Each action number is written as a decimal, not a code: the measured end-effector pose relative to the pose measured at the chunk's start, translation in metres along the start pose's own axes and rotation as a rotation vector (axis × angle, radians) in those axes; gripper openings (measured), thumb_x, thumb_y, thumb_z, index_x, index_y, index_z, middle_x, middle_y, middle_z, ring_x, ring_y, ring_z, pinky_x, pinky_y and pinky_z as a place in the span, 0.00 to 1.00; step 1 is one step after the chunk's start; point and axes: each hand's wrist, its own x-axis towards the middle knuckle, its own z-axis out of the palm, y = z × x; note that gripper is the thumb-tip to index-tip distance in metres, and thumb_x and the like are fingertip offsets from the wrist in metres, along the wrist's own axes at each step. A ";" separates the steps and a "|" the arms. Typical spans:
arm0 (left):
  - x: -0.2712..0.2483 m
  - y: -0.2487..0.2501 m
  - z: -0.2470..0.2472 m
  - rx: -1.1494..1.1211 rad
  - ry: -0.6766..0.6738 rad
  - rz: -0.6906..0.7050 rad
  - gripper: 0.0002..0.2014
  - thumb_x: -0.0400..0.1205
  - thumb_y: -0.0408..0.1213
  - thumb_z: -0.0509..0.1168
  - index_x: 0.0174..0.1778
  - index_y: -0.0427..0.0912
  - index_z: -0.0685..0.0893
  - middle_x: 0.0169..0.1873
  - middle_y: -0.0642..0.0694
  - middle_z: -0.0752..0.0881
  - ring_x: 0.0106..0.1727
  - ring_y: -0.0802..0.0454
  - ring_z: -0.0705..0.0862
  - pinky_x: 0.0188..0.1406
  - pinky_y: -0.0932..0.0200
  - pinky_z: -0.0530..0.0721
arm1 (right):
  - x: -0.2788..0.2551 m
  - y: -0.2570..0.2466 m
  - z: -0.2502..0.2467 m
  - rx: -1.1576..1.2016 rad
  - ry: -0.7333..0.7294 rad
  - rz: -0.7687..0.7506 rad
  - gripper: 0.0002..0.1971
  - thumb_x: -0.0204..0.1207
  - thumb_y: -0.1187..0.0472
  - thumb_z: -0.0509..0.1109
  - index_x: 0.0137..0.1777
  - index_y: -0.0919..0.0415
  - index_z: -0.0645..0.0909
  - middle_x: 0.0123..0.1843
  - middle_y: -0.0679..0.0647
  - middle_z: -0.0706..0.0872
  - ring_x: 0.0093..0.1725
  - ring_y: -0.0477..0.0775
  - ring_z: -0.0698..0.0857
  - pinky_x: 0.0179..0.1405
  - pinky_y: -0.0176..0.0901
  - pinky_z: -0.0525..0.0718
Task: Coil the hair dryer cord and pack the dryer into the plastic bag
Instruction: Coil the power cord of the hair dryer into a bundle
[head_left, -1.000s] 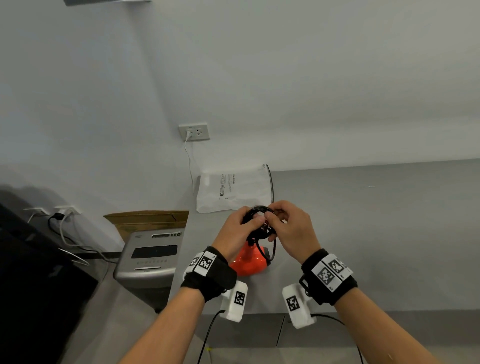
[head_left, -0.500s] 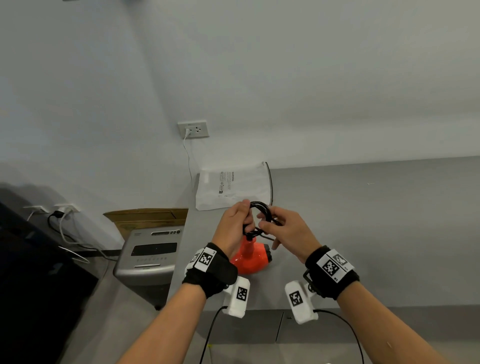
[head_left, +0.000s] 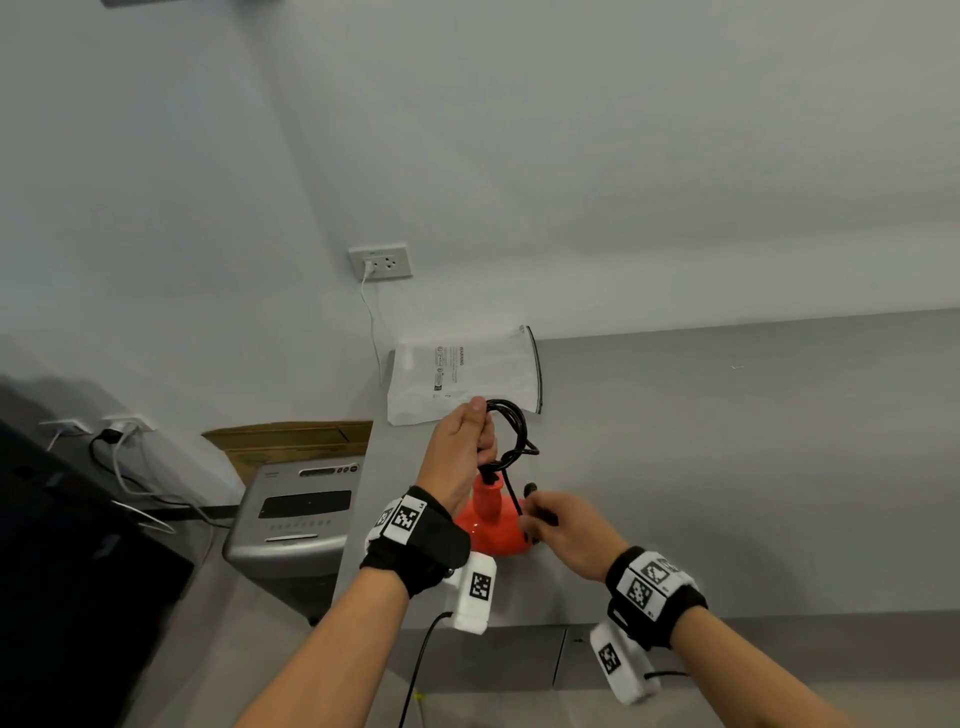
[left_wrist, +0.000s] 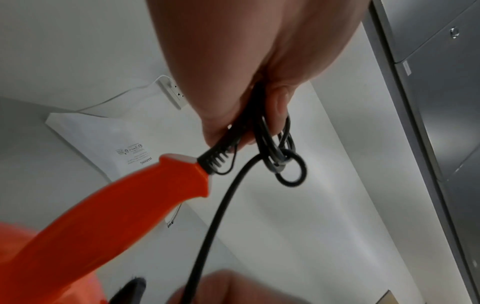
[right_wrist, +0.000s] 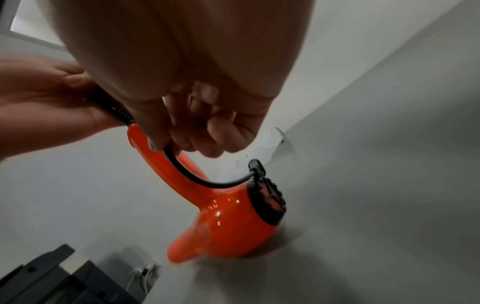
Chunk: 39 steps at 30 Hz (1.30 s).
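Note:
An orange hair dryer (head_left: 488, 525) (right_wrist: 226, 224) (left_wrist: 109, 207) stands on the grey table (head_left: 727, 467), handle up. My left hand (head_left: 467, 441) (left_wrist: 244, 115) grips the coiled black cord (head_left: 511, 431) (left_wrist: 275, 152) just above the handle's end. One strand runs down from the coil to my right hand (head_left: 561, 525) (right_wrist: 187, 133), which pinches the cord near its free end. The plug (right_wrist: 255, 165) hangs past those fingers, beside the dryer's black rear grille. A white plastic bag (head_left: 462, 376) (left_wrist: 109, 144) lies flat on the table behind the coil, by the wall.
A grey paper shredder (head_left: 296, 525) stands on the floor left of the table, with a cardboard box (head_left: 291, 441) behind it. A wall outlet (head_left: 382, 261) with a white cable sits above the bag. The table stretches to the right.
My right hand has come away from the coil, moving down and toward me while drawing a strand of cord out. The left hand has lifted the coil slightly.

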 end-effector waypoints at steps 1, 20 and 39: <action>0.001 -0.001 -0.001 -0.009 0.016 -0.001 0.17 0.93 0.43 0.54 0.38 0.43 0.72 0.26 0.53 0.66 0.26 0.57 0.62 0.23 0.66 0.64 | -0.007 0.006 0.002 -0.010 -0.025 0.006 0.10 0.82 0.56 0.70 0.39 0.56 0.81 0.33 0.46 0.83 0.31 0.40 0.78 0.36 0.31 0.76; 0.001 0.007 0.002 0.218 -0.056 0.033 0.19 0.93 0.47 0.50 0.48 0.36 0.78 0.33 0.47 0.90 0.24 0.54 0.76 0.30 0.62 0.78 | -0.065 -0.051 -0.048 -0.353 0.354 -0.559 0.06 0.77 0.68 0.71 0.50 0.59 0.85 0.43 0.47 0.79 0.39 0.43 0.75 0.41 0.30 0.75; -0.010 0.008 -0.001 -0.030 -0.278 -0.075 0.12 0.85 0.21 0.62 0.45 0.41 0.84 0.39 0.45 0.82 0.31 0.54 0.75 0.38 0.60 0.78 | 0.010 -0.059 -0.075 0.218 0.345 -0.076 0.17 0.82 0.65 0.67 0.66 0.48 0.84 0.58 0.50 0.88 0.54 0.53 0.88 0.55 0.54 0.89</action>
